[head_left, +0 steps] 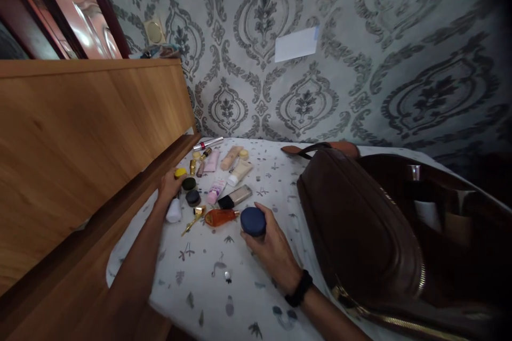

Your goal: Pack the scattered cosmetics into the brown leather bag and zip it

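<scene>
My right hand [276, 248] is closed around a round jar with a dark blue lid [253, 220], at the front of the group of cosmetics. At the group's left edge, my left hand [170, 186] has its fingers around a small yellow-lidded jar [180, 172]; part of the jar is hidden. A white bottle [174, 211] lies below that hand. Two dark-lidded jars [192, 198] are just right of it. Between my hands lie an amber bottle [220, 217], a gold piece [194, 220] and a black-capped foundation bottle [235, 197].
Farther back are a pink tube [216, 190], a cream tube [240, 172], a peach tube [231, 157] and a silver tube [208, 143]. A brown bag [360, 224] stands unzipped at right, with items inside. A wooden panel [92, 133] borders the left; a patterned wall is behind.
</scene>
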The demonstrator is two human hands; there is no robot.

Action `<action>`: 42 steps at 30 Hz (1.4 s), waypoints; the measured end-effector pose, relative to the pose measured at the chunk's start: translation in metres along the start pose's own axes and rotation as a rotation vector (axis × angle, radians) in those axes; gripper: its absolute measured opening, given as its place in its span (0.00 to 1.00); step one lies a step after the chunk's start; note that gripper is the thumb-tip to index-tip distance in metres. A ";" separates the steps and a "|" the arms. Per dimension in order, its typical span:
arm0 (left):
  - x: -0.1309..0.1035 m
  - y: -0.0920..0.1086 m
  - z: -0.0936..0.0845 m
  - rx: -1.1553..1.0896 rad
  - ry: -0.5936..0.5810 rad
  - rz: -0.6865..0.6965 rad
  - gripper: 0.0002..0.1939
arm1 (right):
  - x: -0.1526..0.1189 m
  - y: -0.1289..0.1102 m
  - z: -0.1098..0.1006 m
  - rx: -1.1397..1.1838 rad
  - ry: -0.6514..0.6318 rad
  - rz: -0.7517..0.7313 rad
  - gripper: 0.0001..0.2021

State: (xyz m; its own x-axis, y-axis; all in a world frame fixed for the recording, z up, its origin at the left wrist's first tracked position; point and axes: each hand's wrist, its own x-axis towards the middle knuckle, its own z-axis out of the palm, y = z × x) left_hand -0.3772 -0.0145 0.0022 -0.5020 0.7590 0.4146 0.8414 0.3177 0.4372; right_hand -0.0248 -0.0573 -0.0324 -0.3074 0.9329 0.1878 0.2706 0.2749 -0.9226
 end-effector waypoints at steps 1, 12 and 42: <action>0.000 -0.002 0.003 -0.010 -0.009 0.007 0.20 | 0.000 0.000 0.000 -0.004 -0.002 0.003 0.34; -0.008 0.006 -0.009 -0.070 -0.056 0.385 0.18 | -0.002 0.002 0.000 -0.079 0.030 -0.076 0.35; -0.056 0.084 -0.011 0.343 -0.307 0.627 0.15 | -0.004 0.000 0.000 -0.069 0.016 -0.120 0.34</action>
State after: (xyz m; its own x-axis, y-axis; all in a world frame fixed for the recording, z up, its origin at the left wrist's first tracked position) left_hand -0.2805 -0.0362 0.0245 0.1235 0.9626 0.2412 0.9899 -0.1024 -0.0984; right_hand -0.0235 -0.0608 -0.0333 -0.3273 0.8955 0.3016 0.2946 0.4000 -0.8679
